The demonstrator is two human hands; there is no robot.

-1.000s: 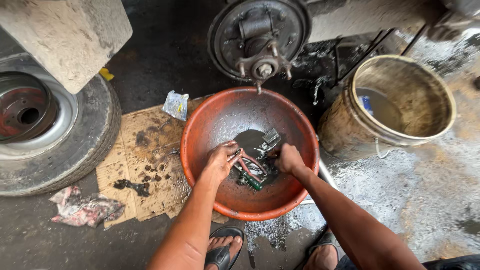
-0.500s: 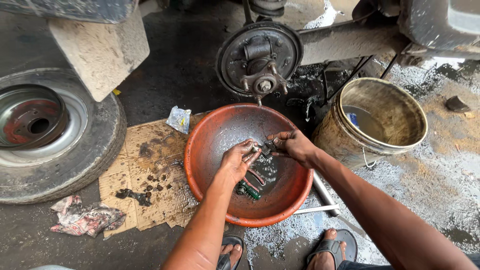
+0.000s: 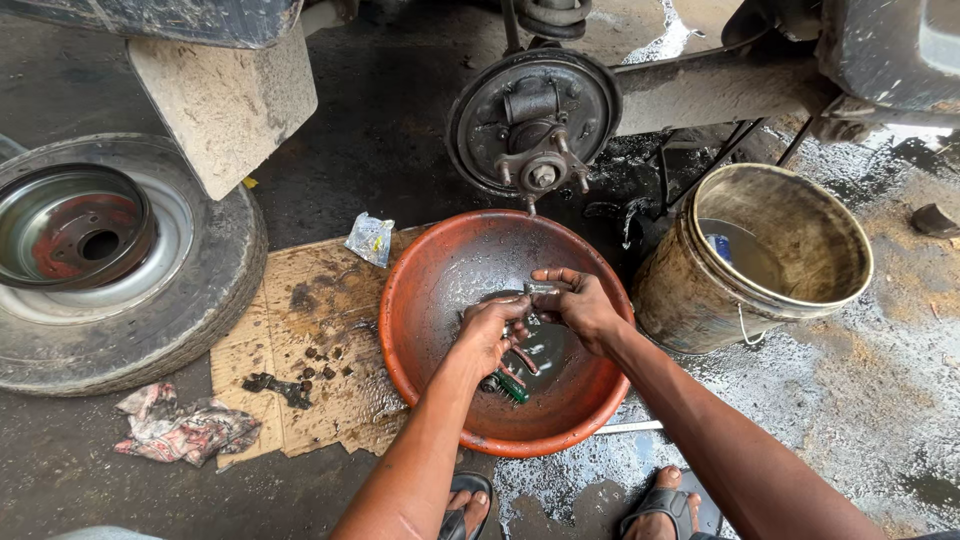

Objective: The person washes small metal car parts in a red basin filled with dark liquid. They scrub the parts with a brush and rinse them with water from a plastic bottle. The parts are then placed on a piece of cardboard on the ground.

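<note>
Fingers of the right hand (image 3: 585, 305) were curled and pinched on a small metal part (image 3: 543, 289), held just above the dark liquid pooled in the orange basin (image 3: 420, 300). Fingers of the left hand (image 3: 490, 335) were bent down into the basin, loosely closed around other wet parts; exactly what they gripped could not be made out. A reddish spring-like piece (image 3: 524, 358) and a green-handled tool (image 3: 511, 386) lay in the liquid just beside the left hand.

Handling judgement: the small metal part appeared rigid, light and coated in oily fluid, therefore slippery. A fingertip pinch across its narrow sides, as shown, seemed the appropriate hold; a loose grip would probably let it slide back into the liquid.

Surroundings:
- The basin stood on wet ground, touching a stained sheet of cardboard (image 3: 320, 340) that carried small dark nuts and a black part.
- An exposed brake hub (image 3: 535, 130) hung directly beyond the basin.
- A dirty bucket (image 3: 760, 260) stood near the basin on the right side.
- A removed wheel (image 3: 110, 260) lay flat well to the left, with a crumpled rag (image 3: 180, 425) near it.
</note>
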